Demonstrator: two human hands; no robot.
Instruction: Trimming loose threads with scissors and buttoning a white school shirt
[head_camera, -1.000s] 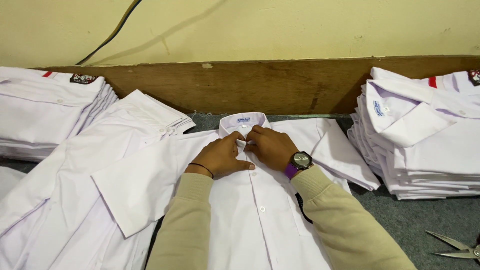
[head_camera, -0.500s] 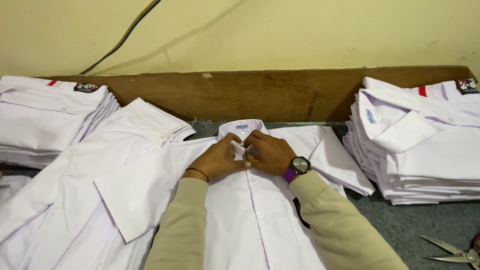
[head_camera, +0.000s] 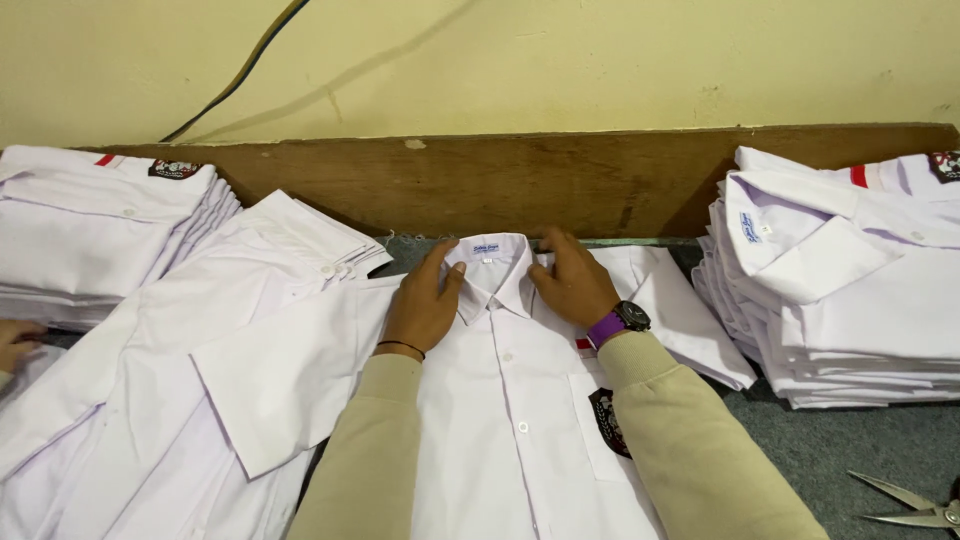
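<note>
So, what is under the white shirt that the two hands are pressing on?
At the white shirt edges, grey table covering shows at right and more white shirts at left. What lies directly beneath its middle is covered.

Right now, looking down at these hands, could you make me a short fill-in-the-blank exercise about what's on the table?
1. Both hands press beside the ____ of the white shirt.
2. The right hand has a wristwatch with a ____ strap.
3. At the lower right edge, on the grey surface, lie ____.
4. The left hand wears a thin ____ wristband.

Missing words: collar; purple; scissors; black
</note>
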